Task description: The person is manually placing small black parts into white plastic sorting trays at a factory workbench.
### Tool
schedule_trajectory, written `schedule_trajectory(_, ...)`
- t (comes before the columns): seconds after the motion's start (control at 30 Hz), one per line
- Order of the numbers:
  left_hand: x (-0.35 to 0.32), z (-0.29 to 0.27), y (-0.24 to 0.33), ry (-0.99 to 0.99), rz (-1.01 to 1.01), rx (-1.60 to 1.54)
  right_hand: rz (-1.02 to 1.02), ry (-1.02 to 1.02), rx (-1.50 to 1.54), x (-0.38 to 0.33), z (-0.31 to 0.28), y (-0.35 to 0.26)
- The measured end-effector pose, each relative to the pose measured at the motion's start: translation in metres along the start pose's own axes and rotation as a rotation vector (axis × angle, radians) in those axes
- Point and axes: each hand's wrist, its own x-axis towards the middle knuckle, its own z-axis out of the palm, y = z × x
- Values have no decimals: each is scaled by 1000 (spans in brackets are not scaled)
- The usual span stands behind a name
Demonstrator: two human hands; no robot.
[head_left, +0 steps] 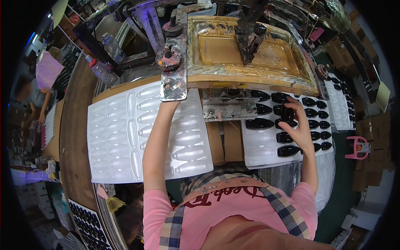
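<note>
My right hand [301,127] grips an upright glossy black bottle-shaped piece [287,111] between thumb and fingers, above a white tray [260,156]. Rows of similar black pieces [288,151] lie in that tray. My left forearm [157,143] reaches up across a white moulded tray [110,164] with bottle-shaped hollows. A paint-stained metal bracket [174,89] hides the fingers of my left hand, so what they touch cannot be seen. Between the trays, a stained metal fixture [230,109] sits below a wooden-framed printing screen [250,81].
Clamp knobs [168,58] and a metal arm [249,41] stand around the screen. Clear plastic bottles [112,48] are at the back left. A second tray of black pieces [341,100] and a pink stool [357,148] are at right. Another person [37,98] works far left.
</note>
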Motion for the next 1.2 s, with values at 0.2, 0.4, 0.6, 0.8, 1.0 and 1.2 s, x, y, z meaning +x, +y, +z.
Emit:
schedule_trajectory(0.2, 40, 0, 30, 52, 409, 7, -66, 51, 131, 22, 5, 4)
schedule_trajectory(0.4, 66, -16, 37, 98, 162, -400, -100, 65, -128, 41, 6, -7)
schedule_trajectory(0.6, 69, -47, 37, 211, -244, -1203, -153, -143, -24, 87, 42, -33)
schedule_trajectory(0.8, 20, -68, -18, 220, -586, -1470, -181, -275, -69, 101, 72, -63)
schedule_trajectory(1.0, -36, -34, -28, 333, -753, -1444, -229, -333, -212, 90, 72, -51)
schedule_trajectory(1.2, -48, 14, -47, 357, -891, -1167, -153, -24, -141, 50, 38, -24)
